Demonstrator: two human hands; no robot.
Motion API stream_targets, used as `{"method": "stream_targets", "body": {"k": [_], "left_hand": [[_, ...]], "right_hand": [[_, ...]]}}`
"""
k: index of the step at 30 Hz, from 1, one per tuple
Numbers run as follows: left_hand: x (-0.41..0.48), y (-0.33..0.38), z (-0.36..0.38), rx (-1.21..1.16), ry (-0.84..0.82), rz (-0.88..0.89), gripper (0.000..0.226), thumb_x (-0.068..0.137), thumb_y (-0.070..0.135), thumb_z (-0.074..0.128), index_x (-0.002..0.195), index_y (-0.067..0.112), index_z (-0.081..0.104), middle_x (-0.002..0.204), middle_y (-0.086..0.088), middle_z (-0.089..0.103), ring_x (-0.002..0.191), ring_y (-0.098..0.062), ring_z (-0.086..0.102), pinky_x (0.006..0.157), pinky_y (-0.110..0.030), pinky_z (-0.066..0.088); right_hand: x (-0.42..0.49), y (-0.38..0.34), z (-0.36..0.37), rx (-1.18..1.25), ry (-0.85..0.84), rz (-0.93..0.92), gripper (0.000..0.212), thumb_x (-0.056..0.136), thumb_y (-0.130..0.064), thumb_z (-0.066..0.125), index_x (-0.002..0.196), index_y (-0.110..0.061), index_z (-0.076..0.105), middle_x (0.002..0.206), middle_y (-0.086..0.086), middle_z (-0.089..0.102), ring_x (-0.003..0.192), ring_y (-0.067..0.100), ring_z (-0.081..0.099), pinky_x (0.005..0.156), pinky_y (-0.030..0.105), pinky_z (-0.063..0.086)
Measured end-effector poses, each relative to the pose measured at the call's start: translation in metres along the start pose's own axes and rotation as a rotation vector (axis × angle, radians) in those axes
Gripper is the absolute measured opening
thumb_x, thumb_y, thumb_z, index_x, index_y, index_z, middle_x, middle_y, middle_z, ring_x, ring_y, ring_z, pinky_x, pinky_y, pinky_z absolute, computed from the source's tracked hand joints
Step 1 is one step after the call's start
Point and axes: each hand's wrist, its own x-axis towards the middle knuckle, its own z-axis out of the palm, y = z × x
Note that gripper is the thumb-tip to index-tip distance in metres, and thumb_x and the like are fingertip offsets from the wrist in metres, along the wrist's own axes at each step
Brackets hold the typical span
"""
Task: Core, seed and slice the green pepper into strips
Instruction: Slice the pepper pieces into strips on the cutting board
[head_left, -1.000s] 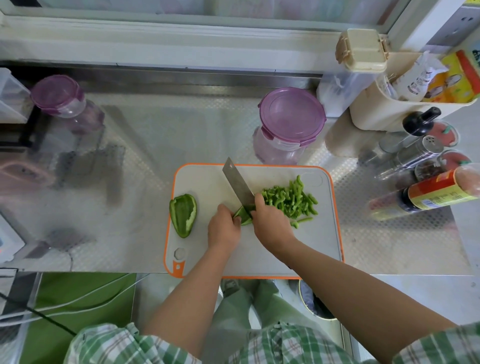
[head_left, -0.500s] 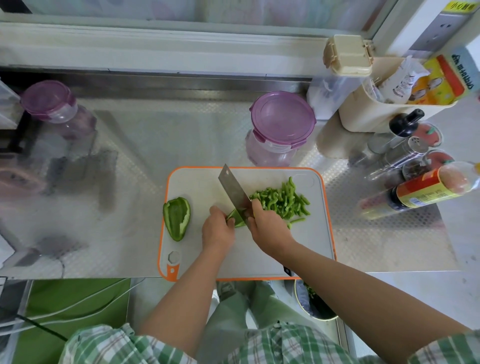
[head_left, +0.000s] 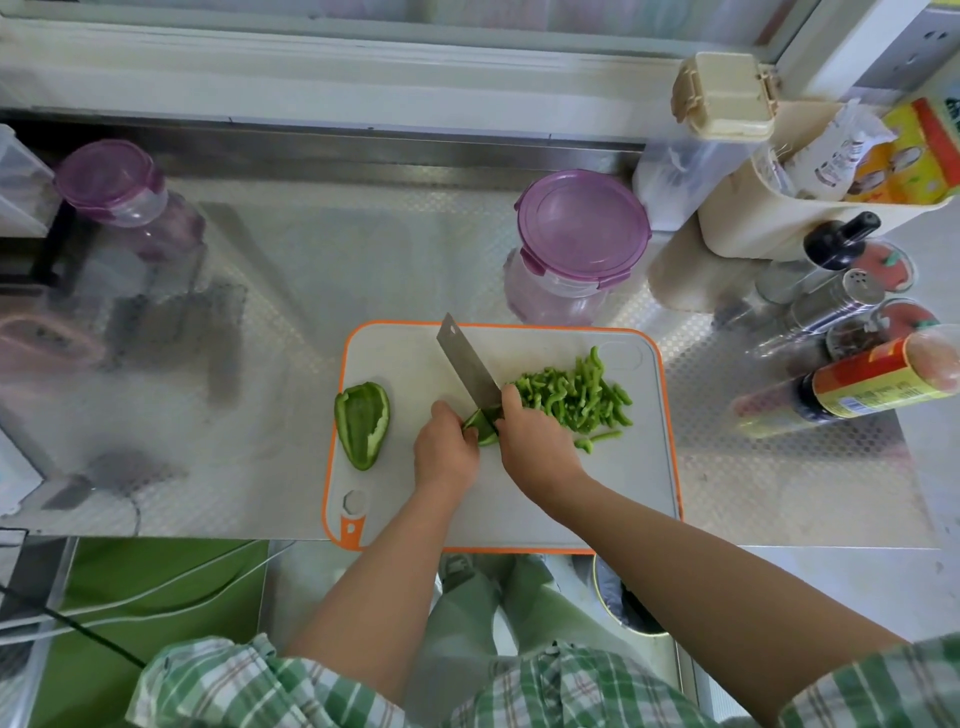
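Note:
A white cutting board (head_left: 613, 493) with an orange rim lies on the steel counter. My right hand (head_left: 535, 447) grips the handle of a cleaver (head_left: 465, 366), whose blade rests on a small green pepper piece (head_left: 480, 426). My left hand (head_left: 447, 452) holds that piece down with curled fingers, just left of the blade. A pile of green pepper strips (head_left: 574, 392) lies to the right of the blade. A hollowed pepper half (head_left: 362, 423) lies open side up at the board's left edge.
A purple-lidded jar (head_left: 579, 244) stands just behind the board; another purple-lidded jar (head_left: 111, 192) stands at the far left. Sauce bottles and shakers (head_left: 852, 358) crowd the right side, below a beige caddy (head_left: 779, 208). A bin (head_left: 631, 605) sits under the counter edge.
The blade has stayed on the small piece and my hands hold the same places. The whole view has shifted slightly as my head moved.

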Motion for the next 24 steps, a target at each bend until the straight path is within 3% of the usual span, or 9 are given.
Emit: {"method": "stream_targets", "body": {"k": [2, 6, 9, 21, 24], "left_hand": [[0.001, 0.0, 0.0, -0.006, -0.008, 0.002, 0.013, 0.095, 0.016, 0.053, 0.094, 0.009, 0.041, 0.091, -0.019, 0.066, 0.083, -0.039, 0.067, 0.076, -0.049, 0.053], [0.005, -0.001, -0.001, 0.011, -0.038, -0.002, 0.013, 0.093, 0.015, 0.052, 0.098, 0.007, 0.043, 0.09, -0.019, 0.068, 0.082, -0.04, 0.068, 0.077, -0.048, 0.054], [0.007, -0.001, 0.0, 0.009, -0.047, -0.007, 0.012, 0.092, 0.015, 0.051, 0.096, 0.008, 0.042, 0.091, -0.019, 0.067, 0.081, -0.041, 0.068, 0.076, -0.047, 0.055], [0.007, -0.003, -0.001, -0.016, -0.052, -0.035, 0.011, 0.094, 0.017, 0.051, 0.091, 0.013, 0.041, 0.089, -0.018, 0.067, 0.081, -0.04, 0.067, 0.077, -0.049, 0.055], [0.006, -0.003, -0.001, -0.027, -0.049, -0.032, 0.013, 0.093, 0.017, 0.052, 0.089, 0.013, 0.04, 0.088, -0.018, 0.066, 0.081, -0.041, 0.067, 0.075, -0.049, 0.056]], "right_hand": [[0.001, 0.005, -0.001, 0.093, 0.023, 0.034, 0.024, 0.101, -0.015, 0.039, 0.123, -0.008, 0.033, 0.085, 0.011, 0.057, 0.078, 0.035, 0.06, 0.057, 0.036, 0.036], [-0.002, 0.013, -0.004, 0.194, 0.069, 0.007, 0.025, 0.1, -0.016, 0.041, 0.122, -0.003, 0.036, 0.075, 0.008, 0.05, 0.068, 0.033, 0.054, 0.053, 0.035, 0.033], [-0.007, 0.016, -0.009, 0.177, 0.064, -0.032, 0.025, 0.101, -0.018, 0.041, 0.121, -0.005, 0.036, 0.073, 0.007, 0.049, 0.063, 0.029, 0.048, 0.047, 0.033, 0.027], [-0.012, 0.006, -0.007, 0.081, -0.001, -0.038, 0.01, 0.099, -0.013, 0.04, 0.1, -0.015, 0.03, 0.072, 0.005, 0.049, 0.059, 0.026, 0.046, 0.044, 0.032, 0.024], [-0.008, 0.003, -0.003, 0.089, -0.011, -0.014, 0.012, 0.097, -0.009, 0.041, 0.105, -0.013, 0.033, 0.077, 0.008, 0.054, 0.065, 0.03, 0.051, 0.048, 0.033, 0.028]]}}
